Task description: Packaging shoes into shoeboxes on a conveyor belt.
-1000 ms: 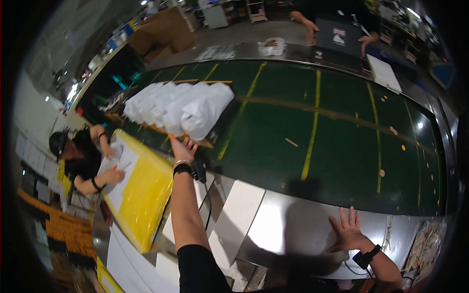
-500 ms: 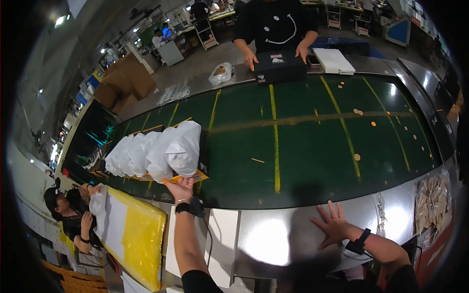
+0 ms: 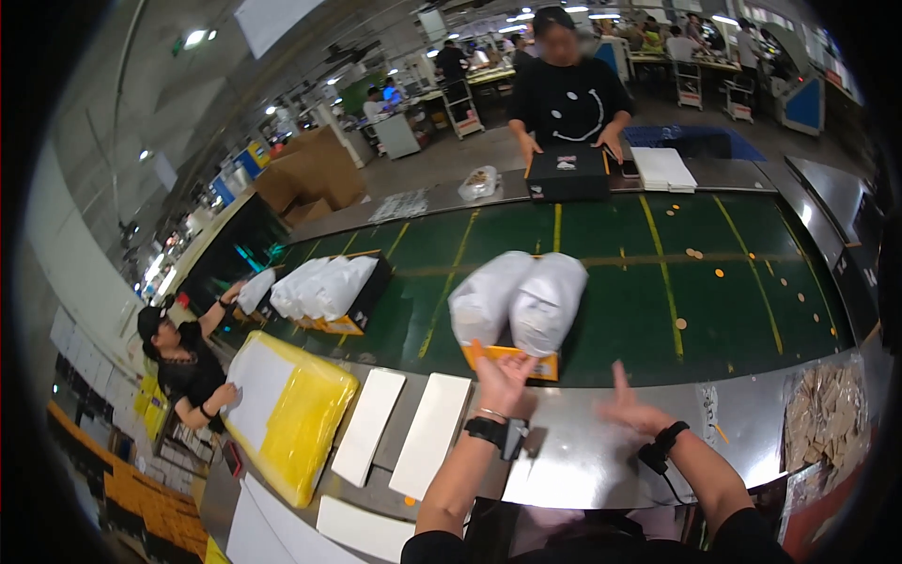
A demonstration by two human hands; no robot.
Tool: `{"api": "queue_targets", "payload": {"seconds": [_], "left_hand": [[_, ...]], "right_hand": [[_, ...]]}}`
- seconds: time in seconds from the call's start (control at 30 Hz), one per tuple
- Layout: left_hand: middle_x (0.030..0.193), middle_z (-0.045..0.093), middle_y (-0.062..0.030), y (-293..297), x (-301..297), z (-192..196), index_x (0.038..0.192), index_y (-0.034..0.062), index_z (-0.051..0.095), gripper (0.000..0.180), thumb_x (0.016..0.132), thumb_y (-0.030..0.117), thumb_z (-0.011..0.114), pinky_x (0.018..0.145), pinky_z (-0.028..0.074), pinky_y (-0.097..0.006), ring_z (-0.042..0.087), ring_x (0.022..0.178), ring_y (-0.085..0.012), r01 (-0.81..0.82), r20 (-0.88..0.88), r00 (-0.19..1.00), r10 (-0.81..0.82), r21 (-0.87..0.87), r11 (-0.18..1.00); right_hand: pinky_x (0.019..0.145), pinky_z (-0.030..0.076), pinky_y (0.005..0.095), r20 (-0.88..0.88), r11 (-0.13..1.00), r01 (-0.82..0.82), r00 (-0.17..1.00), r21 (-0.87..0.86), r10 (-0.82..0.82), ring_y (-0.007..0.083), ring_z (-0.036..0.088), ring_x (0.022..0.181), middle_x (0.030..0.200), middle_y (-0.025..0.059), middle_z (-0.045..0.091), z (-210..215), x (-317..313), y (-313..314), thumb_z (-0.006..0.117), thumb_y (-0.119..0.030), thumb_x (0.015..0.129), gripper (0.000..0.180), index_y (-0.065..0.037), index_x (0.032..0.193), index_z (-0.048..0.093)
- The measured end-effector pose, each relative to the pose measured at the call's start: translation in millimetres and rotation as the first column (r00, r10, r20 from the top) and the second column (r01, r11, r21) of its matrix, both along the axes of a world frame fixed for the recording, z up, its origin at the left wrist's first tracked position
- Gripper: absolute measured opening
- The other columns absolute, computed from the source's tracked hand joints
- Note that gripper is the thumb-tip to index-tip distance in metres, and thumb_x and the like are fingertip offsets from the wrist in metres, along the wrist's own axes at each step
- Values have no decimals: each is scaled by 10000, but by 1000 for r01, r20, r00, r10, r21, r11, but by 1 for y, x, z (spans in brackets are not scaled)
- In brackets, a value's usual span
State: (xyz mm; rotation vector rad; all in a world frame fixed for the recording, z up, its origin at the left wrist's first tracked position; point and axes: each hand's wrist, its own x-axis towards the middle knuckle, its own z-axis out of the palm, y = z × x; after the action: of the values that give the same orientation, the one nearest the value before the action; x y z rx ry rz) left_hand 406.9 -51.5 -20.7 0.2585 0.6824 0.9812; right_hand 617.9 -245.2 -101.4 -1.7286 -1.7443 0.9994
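A shallow orange box (image 3: 512, 361) lies on the green conveyor belt (image 3: 658, 282) just ahead of me, with two white wrapped bundles (image 3: 519, 299) resting on top of it. My left hand (image 3: 501, 377), a watch on its wrist, grips the box's near edge. My right hand (image 3: 624, 407), wearing a dark wristband, hovers with fingers spread above the metal table (image 3: 573, 456), a little right of the box and not touching it.
More orange boxes with white bundles (image 3: 329, 287) sit farther left on the belt, where a co-worker in black (image 3: 183, 362) reaches. Across the belt another person holds a black box (image 3: 567, 174). White boards (image 3: 430, 434), a yellow pack (image 3: 296, 423) and a bag of brown pieces (image 3: 829, 414) lie nearby.
The orange box with its bundles now sits straight ahead of me instead of to my left. My right hand has lifted off the table and come closer to it.
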Motion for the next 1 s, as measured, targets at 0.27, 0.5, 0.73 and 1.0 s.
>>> {"api": "queue_targets", "payload": {"seconds": [0.27,0.5,0.73,1.0], "left_hand": [[1145,592,-147,-216,-55,-25,1455,91,256,562,1033,395,470,723,591,-322,689,841,-238,378,-123,923,-364,130,916],[929,679,-19,-207,-151,-39,1271,18,583,368,998,263,572,625,450,-190,570,725,-60,301,-602,792,-101,241,923],[1506,413,-148,-139,-58,-31,1524,104,305,563,1043,379,404,1119,284,-371,375,1385,-245,325,-571,821,-5,460,827],[1569,121,-324,-249,69,7,1522,-29,194,720,1015,401,470,1203,136,-374,134,1484,-369,701,-786,614,68,583,410]], "right_hand": [[1070,378,359,-856,695,718,351,-15,-380,231,430,1280,1417,111,380,80,-6,-2,528,-287,992,508,-117,1439,359],[1050,372,358,-873,788,607,324,-104,-365,246,468,1238,1375,133,433,98,-56,-63,549,-208,872,589,-149,1424,352],[1087,349,359,-896,821,566,323,-74,-304,261,440,1300,1450,119,400,98,-69,-66,513,-279,917,597,-181,1470,309],[1071,420,446,-980,837,521,-3,-170,-197,279,530,1265,1387,89,540,92,38,-151,507,-552,933,655,-89,1396,491]]}}
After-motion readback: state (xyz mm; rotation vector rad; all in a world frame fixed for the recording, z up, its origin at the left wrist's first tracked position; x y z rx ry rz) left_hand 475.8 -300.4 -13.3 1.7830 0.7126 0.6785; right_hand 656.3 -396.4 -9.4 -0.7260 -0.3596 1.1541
